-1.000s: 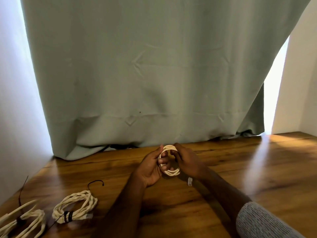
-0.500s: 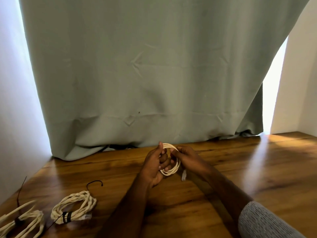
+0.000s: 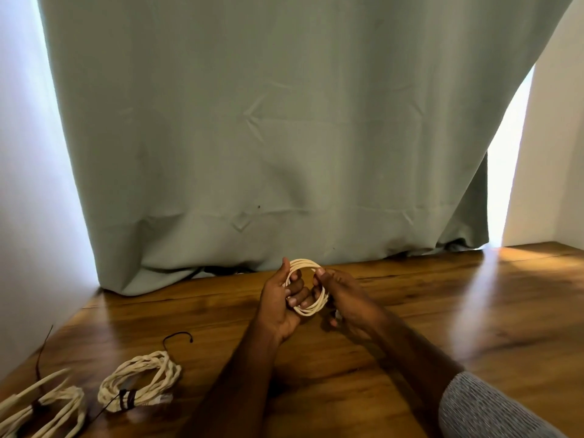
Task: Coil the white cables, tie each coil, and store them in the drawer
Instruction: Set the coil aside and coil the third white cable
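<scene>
1. White cable, wound into a small round coil (image 3: 306, 287), sits between your two hands, held up just above the wooden bench (image 3: 474, 311) near its middle.
2. Your left hand (image 3: 281, 303) has its grip closed on the coil's left side: the thumb lies up along the outer edge of the loops, and the fingers (image 3: 297, 284) curl through the centre of the ring.
3. Your right hand (image 3: 344, 298) has its grip closed on the coil's right side, with the thumb pressed on the upper right of the loops and the other fingers tucked behind and below them. How those lower fingers lie cannot be told, as they are mostly hidden.
4. No tie is visible on this coil from the head view.
5. On the bench at the near left lies a second white coil (image 3: 139, 380), looser and oval, bound across its near edge by a dark tie (image 3: 126, 399) whose thin dark end (image 3: 177, 338) curves away beyond it.
6. At the left edge of the view lies a third white cable bundle (image 3: 47, 409), partly cut off by the frame, also cinched with a dark tie, well apart from your hands.
7. A grey-green curtain (image 3: 284, 137) hangs behind the bench, its hem resting on the far edge of the wood.
8. Your right forearm carries a grey knit sleeve (image 3: 486, 409) at the lower right.
</scene>
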{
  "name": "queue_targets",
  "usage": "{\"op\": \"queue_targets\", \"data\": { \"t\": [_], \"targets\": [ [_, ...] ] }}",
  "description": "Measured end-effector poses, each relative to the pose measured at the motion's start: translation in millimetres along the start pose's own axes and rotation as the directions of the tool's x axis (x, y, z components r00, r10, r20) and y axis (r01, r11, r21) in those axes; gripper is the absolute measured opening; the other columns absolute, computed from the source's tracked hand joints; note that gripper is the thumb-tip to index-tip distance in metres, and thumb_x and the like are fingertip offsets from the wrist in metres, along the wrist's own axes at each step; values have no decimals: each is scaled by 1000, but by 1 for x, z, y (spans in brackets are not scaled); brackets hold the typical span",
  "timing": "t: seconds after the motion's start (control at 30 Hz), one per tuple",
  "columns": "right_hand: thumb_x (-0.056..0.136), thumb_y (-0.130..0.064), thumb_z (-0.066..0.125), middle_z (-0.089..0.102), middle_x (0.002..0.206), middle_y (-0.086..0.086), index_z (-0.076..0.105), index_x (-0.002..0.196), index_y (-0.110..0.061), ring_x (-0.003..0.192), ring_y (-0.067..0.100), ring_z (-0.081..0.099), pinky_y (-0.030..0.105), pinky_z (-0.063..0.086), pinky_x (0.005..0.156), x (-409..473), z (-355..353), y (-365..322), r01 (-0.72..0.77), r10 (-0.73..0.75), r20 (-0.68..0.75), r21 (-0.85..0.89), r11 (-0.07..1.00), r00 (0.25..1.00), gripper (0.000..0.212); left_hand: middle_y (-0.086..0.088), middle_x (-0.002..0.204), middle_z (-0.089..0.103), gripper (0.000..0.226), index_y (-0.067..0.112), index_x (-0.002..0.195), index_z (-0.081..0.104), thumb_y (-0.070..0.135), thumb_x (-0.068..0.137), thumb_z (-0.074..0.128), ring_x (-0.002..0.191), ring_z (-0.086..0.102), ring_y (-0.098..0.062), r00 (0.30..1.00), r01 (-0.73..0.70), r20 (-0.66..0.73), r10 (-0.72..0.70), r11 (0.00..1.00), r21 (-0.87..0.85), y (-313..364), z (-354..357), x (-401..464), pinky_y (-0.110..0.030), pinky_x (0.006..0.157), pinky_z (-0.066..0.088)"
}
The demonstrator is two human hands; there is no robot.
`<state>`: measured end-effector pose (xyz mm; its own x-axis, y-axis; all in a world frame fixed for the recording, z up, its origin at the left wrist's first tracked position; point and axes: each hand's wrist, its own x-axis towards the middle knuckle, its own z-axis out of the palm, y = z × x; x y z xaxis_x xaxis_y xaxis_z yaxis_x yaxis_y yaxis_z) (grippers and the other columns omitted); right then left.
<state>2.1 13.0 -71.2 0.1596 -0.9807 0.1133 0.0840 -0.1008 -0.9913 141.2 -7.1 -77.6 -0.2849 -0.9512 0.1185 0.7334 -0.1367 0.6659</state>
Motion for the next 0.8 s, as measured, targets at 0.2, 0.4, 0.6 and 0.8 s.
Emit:
{"op": "queue_targets", "data": {
  "t": [0.2, 0.4, 0.6, 0.8],
  "targets": [
    [106, -40, 48, 54, 64, -1, 62, 93, -17, 56, 15, 55, 19, 28, 43, 4, 7, 4, 42, -38, -86, 45, 998, 996, 30, 1, 46, 37, 49, 7, 68, 53, 46, 97, 43, 39, 38, -14, 983, 74, 168, -75, 997, 12, 11, -4, -7, -29, 54, 43],
    [109, -35, 39, 72, 92, -2, 66, 107, -19, 80, 13, 69, 34, 54, 70, 10, 4, 8, 296, -392, -1, -654, 696, 920, 32, -14, 59, 60, 70, -8, 105, 65, 57, 96, 41, 60, 62, -31, 946, 154, 275, -173, 984, 87, 19, -24, -7, -42, 78, 54],
    [109, -31, 39, 65, 92, -7, 65, 109, -16, 83, 0, 62, 18, 45, 69, 11, 0, 6, 380, -419, 118, -681, 626, 900, 30, -25, 87, 72, 63, -11, 103, 68, 48, 81, 74, 102, 67, -45, 905, 113, 393, -164, 982, 149, 26, -34, -15, -54, 101, 47],
    [106, -45, 32, 60, 82, -8, 55, 95, -29, 70, 10, 57, 32, 44, 62, 16, 12, 16, 380, -513, 68, -755, 534, 856, 30, 1, 50, 42, 12, 5, 82, 70, 17, 82, 74, 38, 36, -8, 996, -54, -41, 77, 917, 395, 16, 0, -25, -27, 49, 44]
  ]
}}
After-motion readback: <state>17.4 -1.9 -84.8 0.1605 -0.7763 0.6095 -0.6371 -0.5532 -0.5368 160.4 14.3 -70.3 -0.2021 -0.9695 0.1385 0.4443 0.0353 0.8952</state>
